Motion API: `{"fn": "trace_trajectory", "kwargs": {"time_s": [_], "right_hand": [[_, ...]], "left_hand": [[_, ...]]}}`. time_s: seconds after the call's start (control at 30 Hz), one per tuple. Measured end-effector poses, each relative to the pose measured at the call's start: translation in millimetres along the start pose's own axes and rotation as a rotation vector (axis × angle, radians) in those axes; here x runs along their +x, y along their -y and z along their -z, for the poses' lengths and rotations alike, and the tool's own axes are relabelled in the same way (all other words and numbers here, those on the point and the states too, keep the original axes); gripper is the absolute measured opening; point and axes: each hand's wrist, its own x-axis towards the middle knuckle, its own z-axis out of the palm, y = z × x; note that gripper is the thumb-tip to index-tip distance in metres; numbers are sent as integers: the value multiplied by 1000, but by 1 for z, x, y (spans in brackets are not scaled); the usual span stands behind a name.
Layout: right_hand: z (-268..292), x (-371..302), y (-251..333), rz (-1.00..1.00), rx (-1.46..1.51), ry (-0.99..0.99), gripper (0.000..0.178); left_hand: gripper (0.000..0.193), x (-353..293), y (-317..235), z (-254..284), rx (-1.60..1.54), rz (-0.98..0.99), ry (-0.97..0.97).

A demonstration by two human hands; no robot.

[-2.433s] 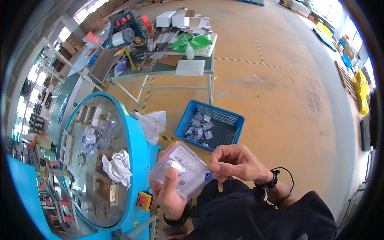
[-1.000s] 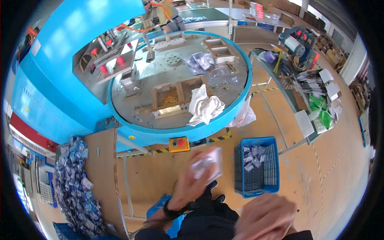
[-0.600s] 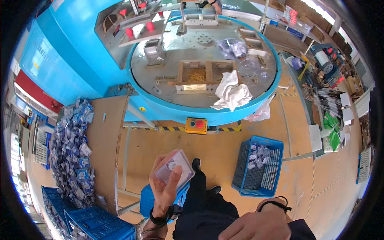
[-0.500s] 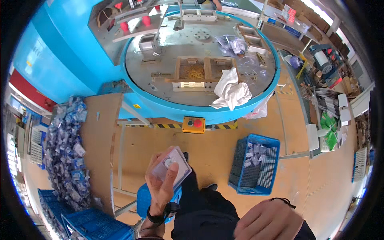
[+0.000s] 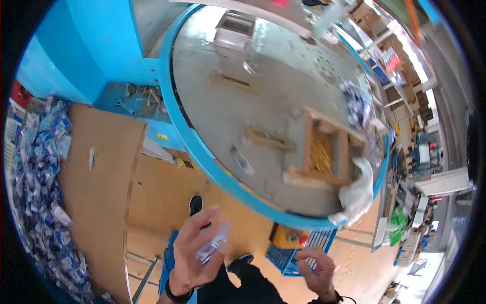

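Observation:
A small clear plastic pack (image 5: 212, 245) with a pale rim sits between the fingers and thumb of my left hand (image 5: 190, 253); motion blur hides what is inside it. My right hand (image 5: 316, 271) is off to the right, its fingers loosely curved and apart from the thumb, with nothing seen in it. That hand is nearest the yellow control box (image 5: 283, 238) with a red push button. Beyond both hands stands a large round metal turntable (image 5: 202, 101) with a blue rim. A wooden-framed fixture (image 5: 347, 157) on it holds yellow strands.
At left, a brown board table (image 5: 101, 202) carries a long heap of small packs (image 5: 38, 187). A blue crate (image 5: 281, 261) stands on the floor under the control box. White cloth (image 5: 357, 197) hangs at the turntable's edge. Metal legs (image 5: 144, 281) stand near my left arm.
My view has turned and come closer to the turntable. The pack remains in my left hand. My right hand has moved forward, and its fingers now show in a loose curve.

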Motion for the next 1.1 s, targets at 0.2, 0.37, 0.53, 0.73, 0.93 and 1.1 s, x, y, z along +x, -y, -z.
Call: {"fn": "trace_trajectory", "kwargs": {"time_s": [0.2, 0.37, 0.53, 0.73, 0.93, 1.1], "right_hand": [[-100, 146, 17, 131, -292, -134, 23], [-128, 171, 6, 149, -446, -218, 10], [-131, 165, 4, 238, -514, -212, 14], [-132, 166, 4, 229, -526, -222, 13], [-136, 173, 14, 173, -438, -282, 14], [-136, 174, 20, 153, -457, -319, 14]], "left_hand": [[41, 114, 41, 73, 217, -221, 245], [42, 180, 75, 96, 86, -209, 312], [42, 204, 92, 118, -140, -128, 442], [49, 207, 104, 118, -183, -124, 519], [55, 209, 108, 116, -203, -164, 529], [54, 209, 104, 115, -137, -147, 579]]}}
